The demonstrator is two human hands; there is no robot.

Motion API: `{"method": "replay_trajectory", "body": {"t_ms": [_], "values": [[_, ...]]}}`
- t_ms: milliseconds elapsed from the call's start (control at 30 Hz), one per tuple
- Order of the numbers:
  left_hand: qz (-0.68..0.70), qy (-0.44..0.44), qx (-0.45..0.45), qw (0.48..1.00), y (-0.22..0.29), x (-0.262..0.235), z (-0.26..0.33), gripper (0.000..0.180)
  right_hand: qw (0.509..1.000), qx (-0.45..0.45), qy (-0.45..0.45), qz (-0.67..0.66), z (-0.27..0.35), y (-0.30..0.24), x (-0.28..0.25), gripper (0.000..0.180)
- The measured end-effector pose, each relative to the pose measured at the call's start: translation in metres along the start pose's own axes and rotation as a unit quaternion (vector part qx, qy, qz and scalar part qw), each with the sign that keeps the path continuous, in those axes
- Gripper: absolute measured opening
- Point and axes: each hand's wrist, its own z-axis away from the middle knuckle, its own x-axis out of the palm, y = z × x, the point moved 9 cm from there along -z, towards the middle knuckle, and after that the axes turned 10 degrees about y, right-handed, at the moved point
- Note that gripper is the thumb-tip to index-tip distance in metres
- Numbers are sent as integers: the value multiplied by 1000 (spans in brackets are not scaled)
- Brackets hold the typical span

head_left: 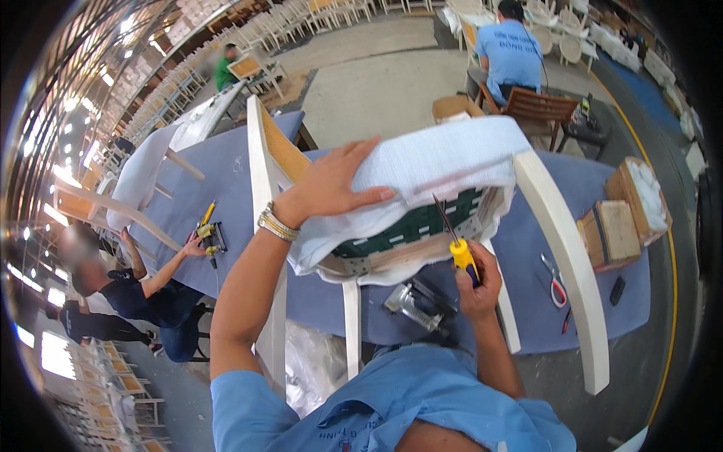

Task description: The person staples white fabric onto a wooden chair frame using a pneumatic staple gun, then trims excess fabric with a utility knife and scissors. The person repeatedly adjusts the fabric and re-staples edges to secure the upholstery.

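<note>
- Chair (561, 241) at your twelve o'clock; left fingers (354, 162) spread on its cover (444, 154).
- Right fingers (488, 269) grip the screwdriver (456, 245), tip toward eleven.
- You're likely tucking the cover's edge; next calls for steady pressure.

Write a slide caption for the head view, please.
A left hand rests on the white fabric of a chair while the right hand holds a yellow-handled screwdriver.
</note>
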Motion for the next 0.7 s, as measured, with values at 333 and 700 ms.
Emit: {"method": "replay_trajectory", "body": {"t_ms": [333,700], "values": [[-74,-26,-10,997,12,4,-3,108,1000,3,-8,9,9,-8,30,41],[-62,20,-9,998,15,3,-7,103,997,47,-23,52,0,-10,25,38]]}}
